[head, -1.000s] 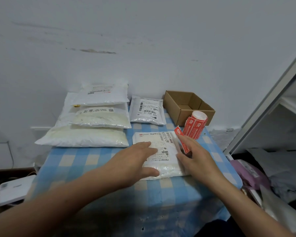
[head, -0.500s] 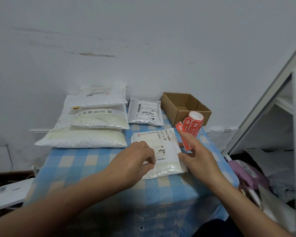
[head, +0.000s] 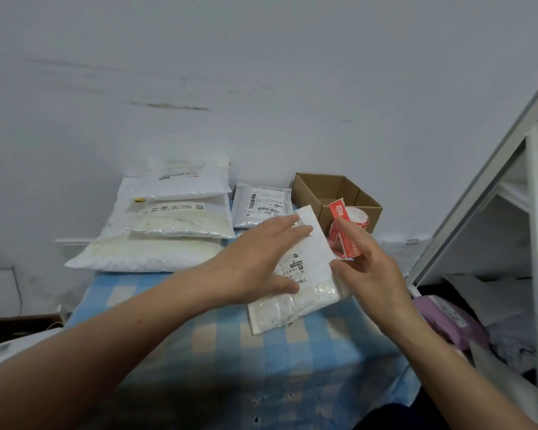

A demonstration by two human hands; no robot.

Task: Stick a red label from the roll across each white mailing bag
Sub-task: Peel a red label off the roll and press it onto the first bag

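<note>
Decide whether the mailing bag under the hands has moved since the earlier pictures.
Yes: the mailing bag is raised and turned, its far end now overlapping the grey bag beside the cardboard box.

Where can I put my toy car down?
The checked cloth is bare in front, between the pile of bags, the middle bag and the near edge. The back is crowded: small bag, box, label roll. The right hand pinches a red label.

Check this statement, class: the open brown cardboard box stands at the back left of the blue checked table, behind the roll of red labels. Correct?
Not left: the head view shows the open brown cardboard box at the back right of the blue checked table, behind the roll of red labels.
</note>
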